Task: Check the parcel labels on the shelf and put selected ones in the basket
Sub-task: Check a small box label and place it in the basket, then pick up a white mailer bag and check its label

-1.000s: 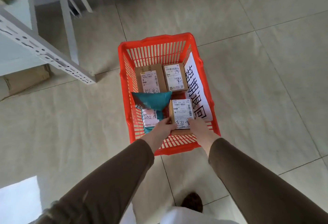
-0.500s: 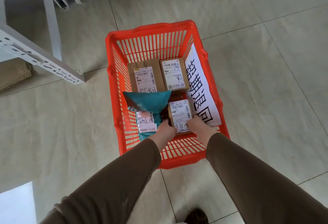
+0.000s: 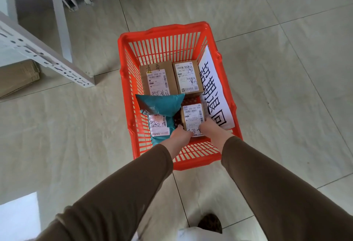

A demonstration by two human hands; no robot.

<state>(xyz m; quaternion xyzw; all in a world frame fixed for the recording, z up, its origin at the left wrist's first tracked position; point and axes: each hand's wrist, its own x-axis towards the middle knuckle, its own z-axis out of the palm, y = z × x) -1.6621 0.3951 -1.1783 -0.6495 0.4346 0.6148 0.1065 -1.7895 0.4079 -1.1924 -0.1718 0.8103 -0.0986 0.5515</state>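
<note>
Cardboard box [image 3: 193, 119] sits low in the basket [image 3: 126, 80], pinched between left hand [image 3: 181, 135] and right hand [image 3: 211, 129], fingers curled at its near corners.

An orange slatted plastic basket [image 3: 164, 36] stands on a tiled floor, holding four labelled parcels. Two brown cardboard boxes lie side by side at its far end: the larger [image 3: 157, 79] on the left, the smaller [image 3: 187, 77] on the right, both with handwriting across their white labels. Nearer, a teal plastic mailer bag [image 3: 162, 110] lies at left, its label facing up, beside a small labelled box [image 3: 193, 116] at right.
</note>
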